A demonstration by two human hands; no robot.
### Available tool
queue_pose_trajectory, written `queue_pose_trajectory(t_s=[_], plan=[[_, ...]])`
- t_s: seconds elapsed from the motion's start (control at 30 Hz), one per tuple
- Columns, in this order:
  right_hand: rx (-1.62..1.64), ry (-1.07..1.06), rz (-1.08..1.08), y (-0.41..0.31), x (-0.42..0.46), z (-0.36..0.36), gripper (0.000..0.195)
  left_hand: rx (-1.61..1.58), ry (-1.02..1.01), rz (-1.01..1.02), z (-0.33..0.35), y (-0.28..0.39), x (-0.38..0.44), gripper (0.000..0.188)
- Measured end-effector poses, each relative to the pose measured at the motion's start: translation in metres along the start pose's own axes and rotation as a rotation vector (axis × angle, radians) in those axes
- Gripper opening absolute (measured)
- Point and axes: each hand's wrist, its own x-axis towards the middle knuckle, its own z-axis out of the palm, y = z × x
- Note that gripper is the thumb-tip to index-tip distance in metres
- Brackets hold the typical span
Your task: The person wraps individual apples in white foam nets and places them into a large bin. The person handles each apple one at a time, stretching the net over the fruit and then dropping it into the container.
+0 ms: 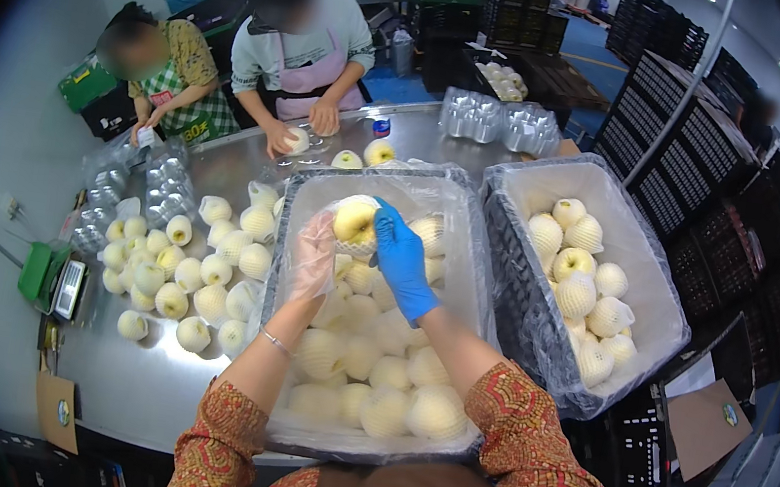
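Note:
Between my two hands is a pale yellow apple (355, 224) in a white foam net, held above a plastic-lined crate (361, 445). My left hand (315, 252), in a clear plastic glove, holds its left side. My right hand (403, 256), in a blue glove, touches its right side with the fingers. Below them, many foam-netted fruits (390, 374) fill much of the crate, partly seen through the clear liner. More netted fruits (211, 301) lie loose on the metal table (118, 370) to the left.
A second lined crate (661, 334) with netted fruits stands at the right. Across the table, one person (306, 45) handles a fruit; another person (174, 79) stands further left. Clear plastic trays (471, 117) lie at the far edge, a scale (69, 288) at the left. Black crates (702, 153) are stacked behind.

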Motion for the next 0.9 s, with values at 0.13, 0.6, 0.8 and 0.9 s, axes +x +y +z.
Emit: queue_pose_trajectory(t_s=[0.13,0.6,0.8,0.9], plan=[[0.142,0.035,0.054,-0.005,-0.006,0.005,0.039,-0.155,0.075,-0.073,0.002,-0.004,0.004,0.024],[-0.038,-0.156,-0.112,-0.012,-0.001,-0.008,0.060,-0.311,0.185,-0.326,0.000,0.007,0.004,0.023],[-0.071,-0.298,-0.075,-0.011,0.009,-0.023,0.076,-0.272,0.156,-0.257,-0.005,0.003,0.008,0.013],[0.123,-0.396,0.031,-0.024,0.006,-0.027,0.082,-0.321,0.129,-0.228,-0.005,0.006,0.008,0.011]])
